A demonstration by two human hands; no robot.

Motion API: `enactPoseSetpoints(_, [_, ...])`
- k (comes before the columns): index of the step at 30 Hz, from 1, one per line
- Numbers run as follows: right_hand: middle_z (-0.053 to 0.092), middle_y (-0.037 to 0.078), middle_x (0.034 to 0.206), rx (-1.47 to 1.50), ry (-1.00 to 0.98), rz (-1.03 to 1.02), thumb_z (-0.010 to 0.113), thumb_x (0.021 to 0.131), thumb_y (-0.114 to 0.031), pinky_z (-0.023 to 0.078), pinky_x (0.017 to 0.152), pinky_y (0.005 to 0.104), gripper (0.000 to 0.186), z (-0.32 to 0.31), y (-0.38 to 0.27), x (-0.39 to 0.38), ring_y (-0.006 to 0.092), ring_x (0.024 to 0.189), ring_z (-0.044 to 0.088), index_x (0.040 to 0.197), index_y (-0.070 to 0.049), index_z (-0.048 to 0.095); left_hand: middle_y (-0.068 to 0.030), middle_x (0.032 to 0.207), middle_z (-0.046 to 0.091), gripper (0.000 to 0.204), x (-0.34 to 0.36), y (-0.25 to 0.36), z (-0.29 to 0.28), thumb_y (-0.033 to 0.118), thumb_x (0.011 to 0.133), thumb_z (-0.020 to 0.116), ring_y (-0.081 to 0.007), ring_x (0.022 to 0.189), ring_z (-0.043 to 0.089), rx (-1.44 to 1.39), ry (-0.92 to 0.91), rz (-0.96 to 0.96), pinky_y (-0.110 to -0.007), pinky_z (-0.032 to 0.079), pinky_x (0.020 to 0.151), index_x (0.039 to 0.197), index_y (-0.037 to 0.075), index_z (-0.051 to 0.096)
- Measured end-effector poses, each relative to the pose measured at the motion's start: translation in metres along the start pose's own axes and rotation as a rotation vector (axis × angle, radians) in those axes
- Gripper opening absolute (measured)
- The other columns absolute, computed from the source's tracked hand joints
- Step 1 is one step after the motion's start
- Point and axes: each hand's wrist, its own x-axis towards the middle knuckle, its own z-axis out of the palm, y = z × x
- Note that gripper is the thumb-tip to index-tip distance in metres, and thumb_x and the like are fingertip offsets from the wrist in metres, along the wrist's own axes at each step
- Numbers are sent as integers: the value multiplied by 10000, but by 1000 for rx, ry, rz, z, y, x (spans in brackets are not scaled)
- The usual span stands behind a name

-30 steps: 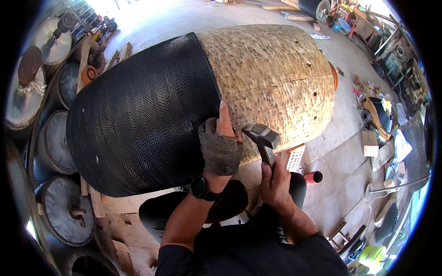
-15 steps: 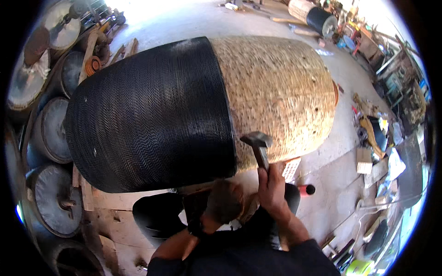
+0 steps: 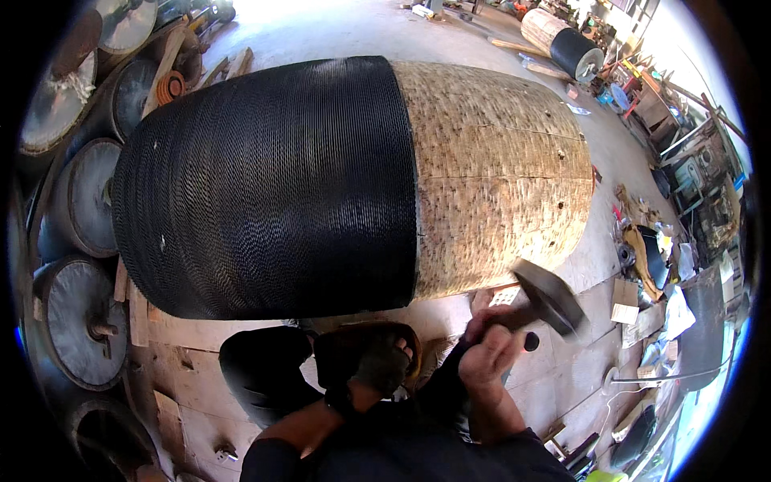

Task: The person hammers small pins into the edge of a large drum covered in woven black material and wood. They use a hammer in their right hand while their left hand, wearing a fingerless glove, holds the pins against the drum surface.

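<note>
My right hand (image 3: 488, 357) is closed around the handle of a hammer (image 3: 552, 299). Its slightly blurred head hangs beside the near right edge of a big drum. This drum has a bare wooden surface (image 3: 498, 161) on the right, studded with many small dark marks. A ridged black covering (image 3: 273, 193) wraps its left part. My left hand (image 3: 384, 363), in a dark glove with bare fingertips, is at a dark brown-rimmed container (image 3: 341, 347) between my knees. Its fingers are curled together; what they hold, if anything, is hidden.
Several metal-ended drums (image 3: 84, 321) line the left side. A smaller drum (image 3: 580, 52), half wood and half black, lies far right. Tools and scraps clutter the right side, with a cardboard box (image 3: 625, 300) among them. Planks (image 3: 138, 313) lie by the big drum's left end.
The hammer has swung right and away from the drum's wooden surface, its head turning. My left hand, blurred before, now shows curled fingers at the container. The view has shifted slightly.
</note>
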Motion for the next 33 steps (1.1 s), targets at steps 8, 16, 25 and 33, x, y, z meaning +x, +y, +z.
enactPoseSetpoints(8, [457,45,648,-418,-259,312,479,1000,-172,431,559,285,191,2,4,1,135,550,446,944,6,516,-196,1046,651,192,-14,2,-9,133,866,565,-349,945,618,-152,430,37,-465,501,829,990,-2,620])
enactPoseSetpoints(16, [620,252,799,-773,-284,30,494,957,-68,496,679,449,120,17,6,10,437,688,587,985,18,574,-183,1043,611,370,20,-52,-90,111,829,679,-305,890,626,75,911,147,-467,512,760,1157,-5,553])
enactPoseSetpoints(25, [523,92,660,-584,-155,-81,490,971,-171,439,568,352,162,3,26,2,197,578,499,936,-16,527,-101,1093,595,489,83,-112,-193,-5,750,687,-287,930,608,330,1245,169,-488,503,827,1223,86,601])
enactPoseSetpoints(33, [576,86,767,-49,93,-22,491,983,-194,454,585,300,257,3,11,-12,171,655,552,861,28,531,-107,1124,570,500,88,-113,-200,-19,716,698,-310,982,591,395,1232,130,-494,502,861,1199,94,634])
